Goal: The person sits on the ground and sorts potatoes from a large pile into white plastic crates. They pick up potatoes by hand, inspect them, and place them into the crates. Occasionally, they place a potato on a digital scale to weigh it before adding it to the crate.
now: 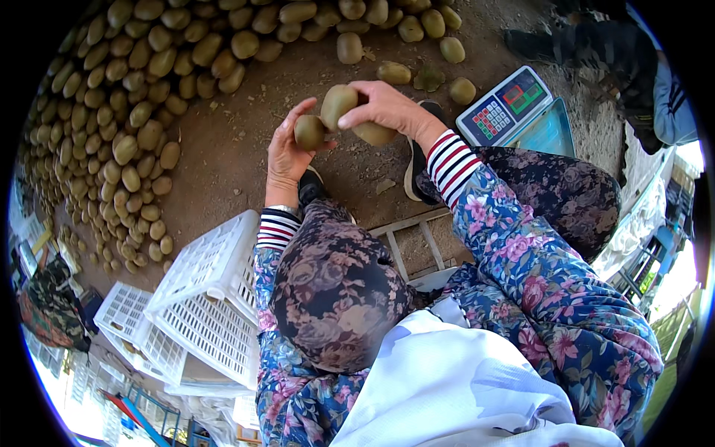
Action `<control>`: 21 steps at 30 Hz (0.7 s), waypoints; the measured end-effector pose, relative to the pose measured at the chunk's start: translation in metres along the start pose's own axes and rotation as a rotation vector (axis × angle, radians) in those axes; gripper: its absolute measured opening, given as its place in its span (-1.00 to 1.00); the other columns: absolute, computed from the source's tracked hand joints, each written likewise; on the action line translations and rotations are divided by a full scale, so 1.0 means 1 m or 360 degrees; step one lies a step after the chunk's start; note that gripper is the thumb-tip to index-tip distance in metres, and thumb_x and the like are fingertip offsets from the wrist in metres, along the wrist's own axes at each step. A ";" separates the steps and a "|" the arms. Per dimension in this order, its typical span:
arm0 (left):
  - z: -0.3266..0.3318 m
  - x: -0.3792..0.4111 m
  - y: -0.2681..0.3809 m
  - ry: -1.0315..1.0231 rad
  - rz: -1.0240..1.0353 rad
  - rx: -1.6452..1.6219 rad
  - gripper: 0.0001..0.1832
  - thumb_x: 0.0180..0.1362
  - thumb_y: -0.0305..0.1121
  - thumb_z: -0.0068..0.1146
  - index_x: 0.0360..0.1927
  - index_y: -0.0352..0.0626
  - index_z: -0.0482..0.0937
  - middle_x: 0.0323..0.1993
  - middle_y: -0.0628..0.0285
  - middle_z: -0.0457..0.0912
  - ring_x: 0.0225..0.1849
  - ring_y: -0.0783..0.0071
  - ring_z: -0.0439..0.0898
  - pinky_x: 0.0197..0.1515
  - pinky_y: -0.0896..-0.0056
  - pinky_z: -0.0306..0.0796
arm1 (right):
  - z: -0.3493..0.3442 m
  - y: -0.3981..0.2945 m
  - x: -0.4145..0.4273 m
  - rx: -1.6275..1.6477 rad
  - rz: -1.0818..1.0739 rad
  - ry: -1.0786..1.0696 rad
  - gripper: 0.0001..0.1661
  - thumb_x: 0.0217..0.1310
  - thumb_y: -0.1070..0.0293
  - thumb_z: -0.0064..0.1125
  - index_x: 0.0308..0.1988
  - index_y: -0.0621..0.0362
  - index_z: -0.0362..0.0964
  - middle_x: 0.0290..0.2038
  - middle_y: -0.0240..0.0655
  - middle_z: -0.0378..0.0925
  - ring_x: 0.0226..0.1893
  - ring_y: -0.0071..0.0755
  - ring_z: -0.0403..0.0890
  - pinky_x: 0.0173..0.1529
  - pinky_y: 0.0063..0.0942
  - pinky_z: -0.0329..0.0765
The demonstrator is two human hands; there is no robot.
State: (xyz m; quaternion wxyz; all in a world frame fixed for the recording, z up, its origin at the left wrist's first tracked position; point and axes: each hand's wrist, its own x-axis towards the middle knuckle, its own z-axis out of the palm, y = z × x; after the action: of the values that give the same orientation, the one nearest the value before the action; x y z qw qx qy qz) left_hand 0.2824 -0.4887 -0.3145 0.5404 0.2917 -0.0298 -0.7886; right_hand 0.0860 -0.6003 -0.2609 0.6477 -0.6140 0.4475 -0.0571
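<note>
My left hand (286, 148) holds a brown kiwifruit (309, 133) between its thumb and fingers. A larger kiwifruit (339, 106) is gripped by the thumb and fingertips of my right hand (385, 109), and it appears to touch the one in my left. Below my right palm shows another kiwifruit (375, 134), partly covered by the hand and seemingly held in it. Both hands are close together above the bare dirt floor (223, 151), between my knees. Just beyond them a loose kiwifruit (394, 72) lies on the ground.
A large heap of kiwifruit (131, 179) spreads across the left and far side. White plastic crates (212, 329) stand by my left leg. At the right is a digital scale (505, 106). Other people (603, 50) are at the right and left edges.
</note>
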 end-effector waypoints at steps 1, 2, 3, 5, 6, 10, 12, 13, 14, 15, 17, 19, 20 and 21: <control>-0.001 -0.004 0.000 0.0022 0.0035 0.0173 -0.20 -0.04 -0.07 0.26 0.27 -0.19 0.29 0.06 0.12 0.48 0.00 0.33 0.54 -0.12 0.24 0.56 | 0.008 -0.014 -0.001 -0.0389 -0.0084 -0.0028 -0.30 -0.21 0.11 0.42 -0.08 0.31 0.44 -0.24 -0.14 0.57 -0.24 -0.21 0.58 -0.06 -0.38 0.49; -0.001 -0.009 0.001 0.0049 0.0073 0.0344 -0.23 -0.06 -0.10 0.29 0.25 -0.16 0.34 0.02 0.14 0.51 -0.05 0.35 0.56 -0.18 0.31 0.57 | 0.019 -0.027 -0.001 -0.0582 -0.0074 -0.0044 -0.24 -0.31 -0.06 0.38 -0.18 0.34 0.47 -0.22 0.07 0.56 -0.18 0.08 0.58 -0.08 -0.27 0.51; -0.002 -0.018 0.006 0.0086 0.0121 0.0523 -0.25 -0.09 -0.13 0.32 0.22 -0.14 0.38 -0.03 0.17 0.53 -0.09 0.38 0.58 -0.24 0.37 0.58 | 0.029 -0.038 0.001 -0.0748 -0.0086 -0.0046 -0.24 -0.29 -0.09 0.37 -0.21 0.34 0.48 -0.22 0.08 0.57 -0.18 0.09 0.58 -0.08 -0.25 0.51; -0.001 -0.032 0.008 0.0204 0.0174 0.0808 -0.26 -0.15 -0.21 0.39 0.18 -0.14 0.43 -0.05 0.25 0.55 -0.16 0.49 0.55 -0.27 0.50 0.51 | 0.051 -0.060 0.004 -0.1088 -0.0136 -0.0067 -0.25 -0.27 -0.16 0.34 -0.26 0.34 0.48 -0.24 0.10 0.57 -0.19 0.11 0.59 -0.09 -0.21 0.51; -0.007 -0.046 0.010 0.0273 0.0295 0.0937 -0.27 -0.16 -0.21 0.41 0.16 -0.15 0.45 -0.07 0.26 0.56 -0.17 0.53 0.54 -0.26 0.51 0.49 | 0.061 -0.074 0.006 -0.1160 -0.0254 -0.0239 -0.20 -0.24 -0.25 0.30 -0.28 0.35 0.50 -0.26 0.11 0.57 -0.19 0.14 0.60 -0.11 -0.16 0.51; 0.016 -0.080 0.010 0.0335 0.0646 0.1096 -0.32 -0.17 -0.22 0.43 0.09 -0.22 0.50 -0.13 0.29 0.58 -0.19 0.56 0.51 -0.24 0.49 0.45 | 0.071 -0.103 -0.011 -0.0864 -0.0427 -0.0198 -0.33 -0.27 -0.10 0.38 -0.31 0.31 0.57 -0.36 -0.07 0.61 -0.33 -0.19 0.64 -0.23 -0.34 0.55; 0.029 -0.118 0.013 0.0448 0.0814 0.0838 -0.35 -0.15 -0.23 0.41 0.06 -0.27 0.50 -0.14 0.26 0.58 -0.16 0.50 0.54 -0.22 0.45 0.47 | 0.087 -0.142 -0.015 -0.0730 -0.0308 -0.0342 -0.48 -0.10 0.03 0.32 -0.30 0.30 0.57 -0.38 -0.16 0.61 -0.38 -0.35 0.62 -0.27 -0.43 0.54; 0.033 -0.137 0.012 0.0545 0.0894 0.0624 -0.38 -0.12 -0.24 0.38 0.05 -0.28 0.50 -0.14 0.25 0.58 -0.14 0.47 0.54 -0.21 0.43 0.49 | 0.102 -0.159 -0.021 -0.0733 -0.0472 -0.0433 -0.56 0.01 0.08 0.28 -0.27 0.27 0.55 -0.38 -0.28 0.59 -0.40 -0.45 0.58 -0.29 -0.48 0.53; 0.038 -0.157 0.012 0.0624 0.0968 0.0414 -0.41 -0.09 -0.25 0.36 0.04 -0.30 0.50 -0.15 0.24 0.58 -0.12 0.43 0.55 -0.19 0.40 0.50 | 0.121 -0.176 -0.023 -0.0545 -0.0540 -0.0644 -0.58 0.06 0.09 0.26 -0.27 0.26 0.55 -0.37 -0.32 0.58 -0.39 -0.47 0.57 -0.29 -0.50 0.52; 0.045 -0.182 0.011 0.0555 0.1108 0.0082 -0.43 -0.02 -0.17 0.25 0.03 -0.31 0.48 -0.14 0.15 0.59 -0.06 0.28 0.58 -0.14 0.26 0.55 | 0.137 -0.192 -0.029 -0.0360 -0.0580 -0.0840 -0.60 0.10 0.11 0.24 -0.26 0.26 0.54 -0.37 -0.36 0.57 -0.39 -0.49 0.57 -0.29 -0.52 0.51; 0.033 -0.227 0.026 0.0243 0.1454 -0.0097 -0.37 0.00 -0.03 0.14 0.07 -0.28 0.45 0.04 0.02 0.52 0.07 0.14 0.53 -0.11 0.12 0.57 | 0.168 -0.219 -0.027 0.0027 -0.0543 -0.1084 -0.60 0.18 0.20 0.15 -0.05 0.22 0.45 -0.23 -0.35 0.54 -0.24 -0.53 0.55 -0.15 -0.56 0.52; 0.043 -0.257 0.042 0.0157 0.1580 -0.0194 -0.20 -0.05 0.22 0.14 0.11 -0.24 0.41 0.24 -0.05 0.34 0.24 0.00 0.37 -0.07 -0.01 0.56 | 0.186 -0.270 -0.052 -0.0023 -0.0545 -0.1032 -0.76 0.08 0.29 0.11 -0.23 0.14 0.43 -0.42 -0.41 0.42 -0.46 -0.49 0.47 -0.37 -0.47 0.47; 0.048 -0.263 0.043 0.0100 0.1585 -0.0172 -0.13 -0.08 0.31 0.13 0.13 -0.21 0.39 0.29 -0.04 0.27 0.29 -0.02 0.29 -0.03 -0.09 0.52 | 0.187 -0.265 -0.050 0.0009 -0.0627 -0.1099 -0.70 0.09 0.27 0.15 -0.20 0.21 0.46 -0.38 -0.35 0.50 -0.43 -0.44 0.54 -0.32 -0.51 0.51; 0.049 -0.264 0.041 -0.0024 0.1555 -0.0186 -0.06 -0.11 0.40 0.12 0.15 -0.18 0.38 0.33 -0.02 0.20 0.34 -0.05 0.21 0.00 -0.18 0.49 | 0.189 -0.269 -0.056 -0.0157 -0.0537 -0.1228 -0.54 0.07 0.30 0.13 -0.01 0.24 0.37 -0.23 -0.25 0.52 -0.24 -0.36 0.56 -0.17 -0.45 0.52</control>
State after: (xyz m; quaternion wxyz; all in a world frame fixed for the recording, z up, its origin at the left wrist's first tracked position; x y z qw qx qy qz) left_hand 0.3578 -0.2893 -0.1461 0.8623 0.2070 -0.1227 -0.4455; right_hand 0.3035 -0.4887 -0.0338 0.7190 -0.6854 0.0676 0.0932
